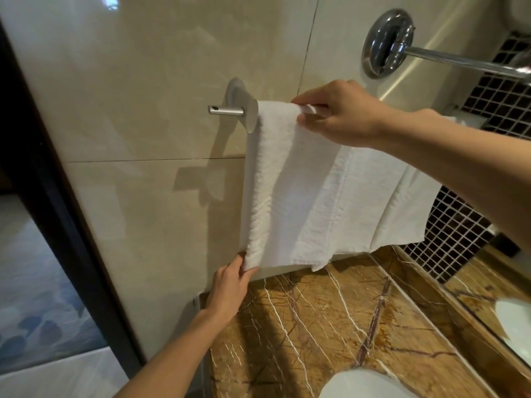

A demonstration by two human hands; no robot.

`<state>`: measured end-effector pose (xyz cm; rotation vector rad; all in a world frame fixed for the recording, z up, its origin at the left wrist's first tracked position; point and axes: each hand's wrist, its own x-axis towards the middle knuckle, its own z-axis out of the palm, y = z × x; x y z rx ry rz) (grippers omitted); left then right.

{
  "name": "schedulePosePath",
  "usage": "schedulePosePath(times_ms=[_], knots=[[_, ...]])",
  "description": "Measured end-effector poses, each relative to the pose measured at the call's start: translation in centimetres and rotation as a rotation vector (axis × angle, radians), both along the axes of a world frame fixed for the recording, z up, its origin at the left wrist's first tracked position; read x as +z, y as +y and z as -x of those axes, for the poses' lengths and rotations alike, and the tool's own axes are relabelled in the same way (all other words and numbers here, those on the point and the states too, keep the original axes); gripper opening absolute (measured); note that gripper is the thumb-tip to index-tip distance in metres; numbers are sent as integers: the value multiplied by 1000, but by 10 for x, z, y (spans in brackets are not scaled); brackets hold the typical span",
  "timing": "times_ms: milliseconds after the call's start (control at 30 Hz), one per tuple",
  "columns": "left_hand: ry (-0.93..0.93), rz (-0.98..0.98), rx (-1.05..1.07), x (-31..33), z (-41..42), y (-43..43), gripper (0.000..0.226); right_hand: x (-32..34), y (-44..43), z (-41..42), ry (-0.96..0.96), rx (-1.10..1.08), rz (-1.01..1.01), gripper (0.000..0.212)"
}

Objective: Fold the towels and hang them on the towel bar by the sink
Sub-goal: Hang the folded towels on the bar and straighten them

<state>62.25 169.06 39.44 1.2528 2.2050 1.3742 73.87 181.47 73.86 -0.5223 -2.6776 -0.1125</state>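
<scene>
A white folded towel [290, 196] hangs over the towel bar [227, 110] on the beige tiled wall. Only the bar's left end and its round mount show; the rest is covered by cloth. My right hand [339, 113] pinches the towel's top edge at the bar. My left hand [230, 285] grips the towel's lower left corner, just above the counter. A second white towel [402, 196] hangs to the right, partly behind my right forearm.
A brown marble counter [316, 326] lies below, with a white sink rim [365, 383] at the bottom edge. A chrome wall mount with an arm [388, 44] juts out at upper right. A dark door frame [57, 196] runs down the left. Dark mosaic tiles [459, 231] fill the right.
</scene>
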Motion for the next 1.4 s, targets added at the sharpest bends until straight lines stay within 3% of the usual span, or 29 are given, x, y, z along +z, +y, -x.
schedulePosePath(times_ms=[133, 300, 433, 500, 867, 1033, 1200, 1400], knots=[[-55, -12, -15, -2, -4, -1, 12, -1, -1, 0, -2, -2, 3, 29], [-21, -134, 64, -2, -7, -3, 23, -1, -1, 0, 13, -16, -1, 33], [-57, -224, 138, 4, -6, -6, 4, -2, -1, 1, 22, -28, 1, 33], [-135, -251, 150, 8, -6, -9, 15, -2, -1, 1, 22, -33, 8, 32], [-358, -199, 192, 18, -13, -15, 32, 0, -2, 3, 12, -36, 8, 30], [-395, -132, 176, 14, -18, -5, 12, 1, -3, 3, -3, -26, -10, 28], [-350, -140, 223, 10, -17, -1, 12, 2, -3, 4, -7, -7, -27, 27], [-459, -179, 203, 6, -18, 9, 12, 2, -1, 4, -27, -6, -44, 25]])
